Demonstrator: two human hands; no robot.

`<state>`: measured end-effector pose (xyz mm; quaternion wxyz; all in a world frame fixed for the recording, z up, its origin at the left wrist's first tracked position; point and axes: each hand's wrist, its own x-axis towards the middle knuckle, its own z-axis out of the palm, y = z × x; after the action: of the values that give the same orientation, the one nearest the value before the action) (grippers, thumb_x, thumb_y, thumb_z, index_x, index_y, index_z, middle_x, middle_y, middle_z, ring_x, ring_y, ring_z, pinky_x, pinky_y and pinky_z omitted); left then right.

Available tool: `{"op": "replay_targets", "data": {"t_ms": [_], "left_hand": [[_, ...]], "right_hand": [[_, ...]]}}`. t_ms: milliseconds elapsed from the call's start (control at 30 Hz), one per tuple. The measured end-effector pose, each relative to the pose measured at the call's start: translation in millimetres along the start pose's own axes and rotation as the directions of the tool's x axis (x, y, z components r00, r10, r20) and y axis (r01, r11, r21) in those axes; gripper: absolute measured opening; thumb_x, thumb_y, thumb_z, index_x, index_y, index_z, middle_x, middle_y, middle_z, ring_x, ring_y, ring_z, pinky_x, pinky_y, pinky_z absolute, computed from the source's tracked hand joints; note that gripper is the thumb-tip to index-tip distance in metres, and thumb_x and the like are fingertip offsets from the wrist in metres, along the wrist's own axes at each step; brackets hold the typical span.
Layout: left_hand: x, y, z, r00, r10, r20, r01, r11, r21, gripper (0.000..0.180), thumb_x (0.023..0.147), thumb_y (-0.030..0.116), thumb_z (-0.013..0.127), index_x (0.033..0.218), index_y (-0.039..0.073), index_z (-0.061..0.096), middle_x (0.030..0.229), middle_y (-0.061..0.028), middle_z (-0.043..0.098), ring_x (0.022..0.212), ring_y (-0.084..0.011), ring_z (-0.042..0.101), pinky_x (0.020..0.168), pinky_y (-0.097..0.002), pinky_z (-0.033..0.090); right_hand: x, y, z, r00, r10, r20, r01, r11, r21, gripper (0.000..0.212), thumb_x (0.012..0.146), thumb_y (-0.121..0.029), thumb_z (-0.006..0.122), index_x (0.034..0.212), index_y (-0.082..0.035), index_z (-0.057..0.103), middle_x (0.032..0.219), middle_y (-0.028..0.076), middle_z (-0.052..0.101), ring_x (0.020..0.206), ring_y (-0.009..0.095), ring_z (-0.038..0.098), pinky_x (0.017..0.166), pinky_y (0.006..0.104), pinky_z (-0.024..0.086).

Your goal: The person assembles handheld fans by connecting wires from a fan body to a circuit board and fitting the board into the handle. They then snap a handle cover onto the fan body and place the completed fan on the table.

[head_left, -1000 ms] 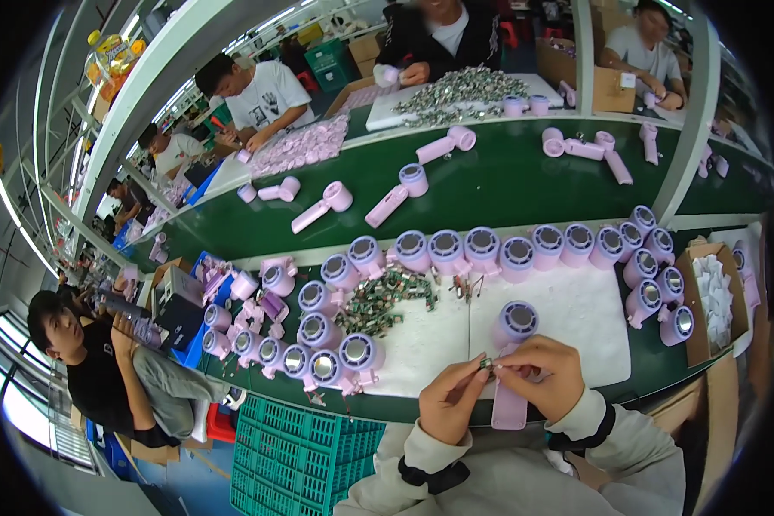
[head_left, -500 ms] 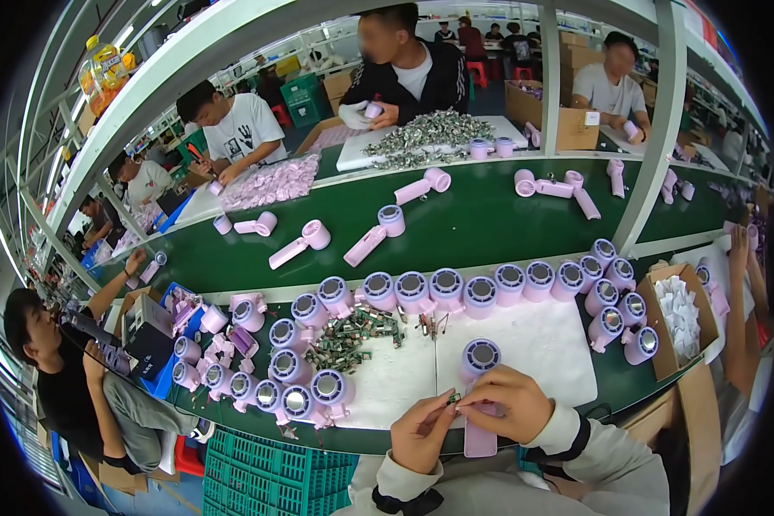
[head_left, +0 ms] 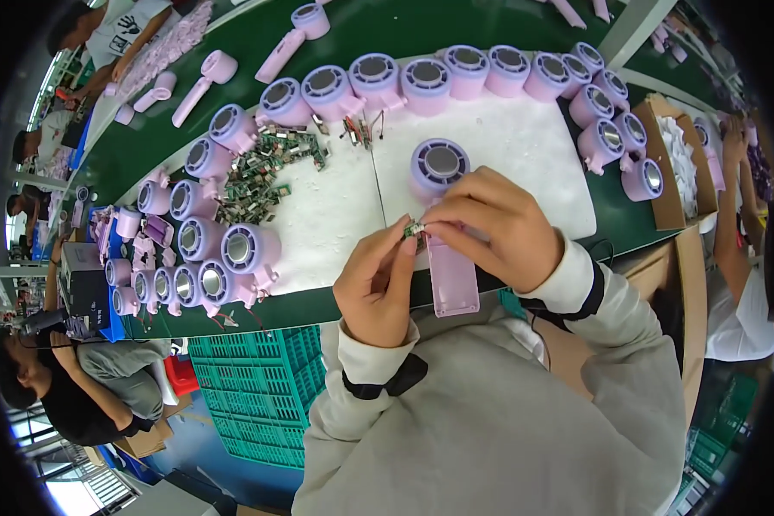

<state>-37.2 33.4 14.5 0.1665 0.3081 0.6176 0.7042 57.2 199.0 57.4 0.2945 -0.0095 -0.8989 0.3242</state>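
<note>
Between my two hands is a small green circuit board. The fingertips of my left hand pinch it from the left. My right hand closes thumb and finger on its right end; any thin wire there is too small to make out. Just beneath lies a pink handheld fan housing, its open handle toward me and reaching past the table's near edge. Its round head, with a lilac ring and grey disc, rests on a white foam sheet. My right hand covers the part between head and handle.
Fan housings stand in a curved row around the foam. A heap of circuit boards lies at its left, with a few wired pieces nearby. A carton of white pieces is at right. Green crates stand below; co-workers sit at both sides.
The view has tilted down, so the table sits higher in the picture and more of my sleeves and lap shows. My hands still pinch the circuit board above the fan housing.
</note>
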Motion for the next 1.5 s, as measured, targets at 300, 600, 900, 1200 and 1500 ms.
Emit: {"op": "replay_targets", "data": {"t_ms": [300, 600, 900, 1200, 1500], "left_hand": [[-3.7, 1.5, -5.7, 0.997, 0.076, -0.002, -0.075, 0.985, 0.158, 0.028, 0.095, -0.004, 0.067, 0.123, 0.001, 0.071, 0.107, -0.0101, 0.071, 0.079, -0.0080, 0.062, 0.065, -0.0203, 0.048], [-15.3, 7.6, -4.3, 0.997, 0.076, 0.013, -0.077, 0.985, 0.154, 0.025, 0.094, -0.004, 0.067, 0.118, -0.001, 0.071, 0.109, -0.0141, 0.072, 0.086, -0.0119, 0.066, 0.071, -0.0222, 0.051], [-10.8, 7.9, -7.0, 0.977, 0.202, 0.070, -0.213, 0.948, 0.235, 0.027, 0.093, -0.005, 0.067, 0.120, -0.002, 0.070, 0.116, -0.0179, 0.071, 0.100, -0.0249, 0.071, 0.086, -0.0295, 0.055], [-11.2, 9.2, -8.3, 0.957, 0.265, 0.119, -0.288, 0.914, 0.287, 0.027, 0.094, -0.008, 0.065, 0.120, -0.003, 0.070, 0.114, -0.0185, 0.071, 0.100, -0.0221, 0.070, 0.086, -0.0295, 0.056], [-12.7, -0.7, -10.7, 0.981, 0.164, 0.100, -0.173, 0.981, 0.088, 0.028, 0.095, -0.007, 0.064, 0.123, -0.003, 0.069, 0.117, -0.0179, 0.070, 0.103, -0.0221, 0.070, 0.087, -0.0293, 0.056]], "right_hand": [[2.7, -4.5, -2.8, 0.990, -0.140, 0.004, 0.140, 0.982, -0.123, 0.022, 0.079, -0.003, 0.078, 0.099, -0.002, 0.070, 0.094, 0.010, 0.063, 0.080, 0.029, 0.060, 0.070, 0.0375, 0.051], [-4.1, -16.9, -9.4, 0.964, -0.232, 0.130, 0.262, 0.911, -0.318, 0.022, 0.077, -0.006, 0.076, 0.097, -0.002, 0.068, 0.093, 0.010, 0.063, 0.079, 0.028, 0.058, 0.071, 0.0383, 0.049], [1.6, -20.1, -18.6, 0.941, -0.262, 0.213, 0.319, 0.895, -0.312, 0.019, 0.079, -0.007, 0.074, 0.095, -0.002, 0.067, 0.091, 0.008, 0.060, 0.082, 0.027, 0.057, 0.074, 0.0378, 0.049], [4.9, -20.6, -26.4, 0.935, -0.258, 0.242, 0.319, 0.910, -0.264, 0.016, 0.080, -0.010, 0.074, 0.095, -0.005, 0.068, 0.091, 0.006, 0.061, 0.083, 0.025, 0.058, 0.074, 0.0363, 0.049], [-0.5, -14.6, -16.6, 0.950, -0.293, 0.108, 0.308, 0.934, -0.180, 0.017, 0.080, -0.009, 0.077, 0.096, -0.005, 0.070, 0.092, 0.007, 0.064, 0.081, 0.026, 0.060, 0.071, 0.0377, 0.051]]}}
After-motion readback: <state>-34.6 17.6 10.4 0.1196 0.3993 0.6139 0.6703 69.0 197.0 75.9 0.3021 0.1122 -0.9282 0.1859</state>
